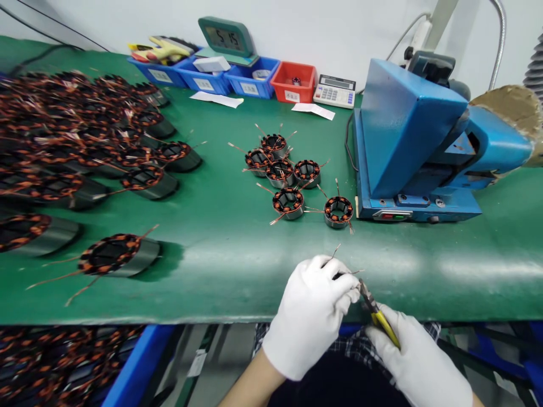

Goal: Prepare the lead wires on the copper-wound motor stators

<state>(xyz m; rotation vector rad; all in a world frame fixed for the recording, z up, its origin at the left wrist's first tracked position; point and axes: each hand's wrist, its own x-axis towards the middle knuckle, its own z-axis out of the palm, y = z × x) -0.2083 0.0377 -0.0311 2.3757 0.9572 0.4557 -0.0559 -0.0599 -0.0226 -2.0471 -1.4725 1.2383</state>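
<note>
Near five o'clock, at the green surface's (212,277) near edge, a person's gloved left hand (314,311) clasps a mostly hidden wired part (337,276); the right hand's (409,345) fingers grip yellow-handled pliers (380,321), tips beside it. From the hands, six copper-wound rings (279,182) stand at eleven o'clock, a blue machine (418,130) at one.

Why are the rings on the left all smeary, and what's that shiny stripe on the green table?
Head view: the crowded rings look smeared and stretched, perhaps from camera movement and a wide lens; head view: pale glare streaks the green table, probably reflected lamplight; head view: the pliers look clearer.
</note>
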